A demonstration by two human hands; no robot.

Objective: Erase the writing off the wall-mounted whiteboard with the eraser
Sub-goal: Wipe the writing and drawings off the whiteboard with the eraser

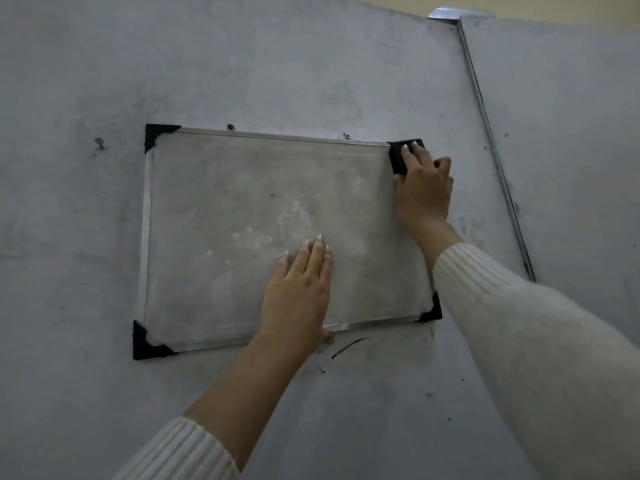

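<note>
The scene is dim, with a cold blue-grey cast over the whole wall (pixel 242 64). Light is flat and soft; only a faint shadow lies beside the left hand (pixel 298 289). The whiteboard (pixel 242 202) reads dull and slightly warmer, without glare, its top frame edge catching a thin bright line. The brightest spot is the metal bracket (pixel 445 13) at the top right. The black eraser (pixel 401 161) is a dark patch with no detail. Wide-angle bending tilts the metal strip (pixel 491 147) and skews the board's edges. Detail is soft and smeared throughout, most on the right sleeve (pixel 536 323).

Eraser (pixel 398 161) at whiteboard's (pixel 214 188) upper right corner, on wall (pixel 104 64).
</note>
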